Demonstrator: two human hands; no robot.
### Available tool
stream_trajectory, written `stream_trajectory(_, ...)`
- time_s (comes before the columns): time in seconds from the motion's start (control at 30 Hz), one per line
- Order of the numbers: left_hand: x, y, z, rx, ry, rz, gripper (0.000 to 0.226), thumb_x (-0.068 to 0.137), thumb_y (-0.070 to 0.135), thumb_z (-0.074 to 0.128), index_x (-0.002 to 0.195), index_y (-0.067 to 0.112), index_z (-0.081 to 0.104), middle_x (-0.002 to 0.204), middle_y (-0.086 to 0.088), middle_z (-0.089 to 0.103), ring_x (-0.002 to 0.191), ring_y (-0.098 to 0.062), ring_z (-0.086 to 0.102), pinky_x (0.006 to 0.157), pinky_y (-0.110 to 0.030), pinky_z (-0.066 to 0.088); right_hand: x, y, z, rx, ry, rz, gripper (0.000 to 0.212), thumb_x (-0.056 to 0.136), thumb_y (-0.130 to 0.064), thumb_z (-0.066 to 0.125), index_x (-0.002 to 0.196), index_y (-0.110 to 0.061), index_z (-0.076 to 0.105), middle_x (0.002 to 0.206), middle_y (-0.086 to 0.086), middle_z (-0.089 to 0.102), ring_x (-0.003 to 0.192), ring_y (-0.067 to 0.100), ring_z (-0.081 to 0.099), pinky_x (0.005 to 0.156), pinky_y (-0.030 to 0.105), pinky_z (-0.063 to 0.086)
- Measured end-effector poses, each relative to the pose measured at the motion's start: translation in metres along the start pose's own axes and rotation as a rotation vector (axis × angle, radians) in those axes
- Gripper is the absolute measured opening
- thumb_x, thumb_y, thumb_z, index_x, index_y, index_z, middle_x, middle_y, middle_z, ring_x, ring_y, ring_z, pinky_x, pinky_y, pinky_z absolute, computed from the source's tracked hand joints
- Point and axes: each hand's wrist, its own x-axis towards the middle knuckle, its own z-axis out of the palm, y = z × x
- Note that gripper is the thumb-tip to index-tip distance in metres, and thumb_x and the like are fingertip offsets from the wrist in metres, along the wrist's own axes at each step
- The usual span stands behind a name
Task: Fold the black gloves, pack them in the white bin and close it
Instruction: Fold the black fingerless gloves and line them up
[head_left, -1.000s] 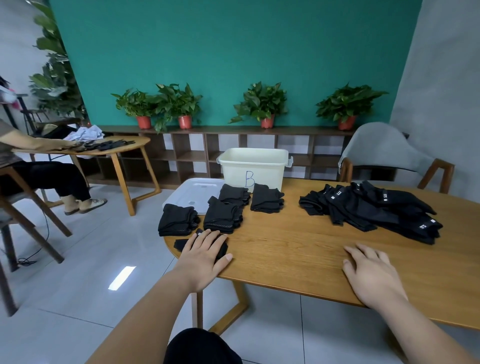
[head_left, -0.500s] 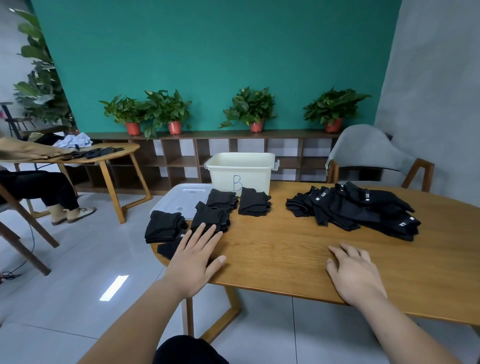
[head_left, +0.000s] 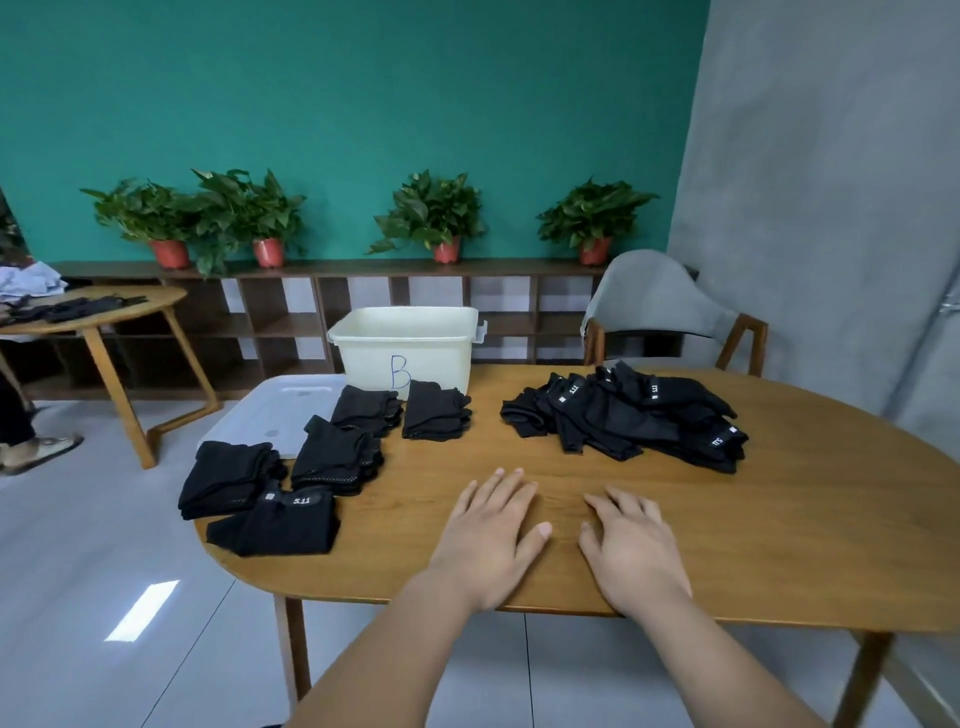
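Both hands lie flat on the table (head_left: 779, 545) in front of the white bin (head_left: 410, 348). The left hand (head_left: 488, 540) and the right hand (head_left: 631, 551) are side by side, fingers straight, holding nothing.

Front-left of the bin, the nearest folded glove (head_left: 275, 525) sits close to the table's rim, so a passing forearm could sweep it to the floor. The folded stacks (head_left: 335, 457) between it and the bin are soft and may spring open if grabbed carelessly. One seems to overlap the lid (head_left: 275, 415), left of the bin, so lifting the lid first could spill it. Right of the bin, the unfolded heap (head_left: 623, 415) still waits.

Half a second ago the left hand pressed the nearest folded glove; now it is off it, on bare wood.
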Motion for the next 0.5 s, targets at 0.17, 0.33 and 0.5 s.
stream_trajectory(0.17, 0.020, 0.023, 0.017, -0.019, -0.047, -0.044, 0.071, 0.108, 0.065, 0.014, 0.169, 0.029, 0.012, 0.177, 0.009, 0.002, 0.162, -0.009, -0.008, 0.132, -0.041, -0.004, 0.004, 0.005, 0.002, 0.069, 0.018, 0.028, 0.056, 0.103, -0.049, 0.046, 0.156, -0.031, 0.044, 0.165, -0.006, 0.035, 0.146, 0.021, 0.029, 0.121, 0.039, 0.032)
stream_trajectory(0.33, 0.022, 0.025, 0.021, 0.001, -0.057, -0.070, 0.072, 0.107, 0.065, 0.014, 0.169, 0.029, 0.011, 0.177, 0.009, 0.002, 0.162, -0.011, -0.006, 0.132, -0.041, -0.001, 0.022, 0.010, -0.002, 0.140, 0.037, 0.104, 0.058, 0.101, -0.049, 0.052, 0.156, -0.035, 0.042, 0.169, -0.008, 0.024, 0.145, 0.022, 0.032, 0.116, 0.041, 0.035)
stream_trajectory(0.5, 0.020, 0.028, 0.022, 0.004, -0.039, -0.056, 0.070, 0.107, 0.065, 0.014, 0.168, 0.032, 0.013, 0.177, 0.008, 0.004, 0.162, -0.012, -0.005, 0.132, -0.043, -0.001, 0.055, 0.036, -0.010, -0.035, 0.113, 0.095, 0.055, 0.107, -0.049, 0.037, 0.160, -0.031, 0.038, 0.174, -0.005, 0.012, 0.152, 0.027, 0.020, 0.119, 0.045, 0.033)
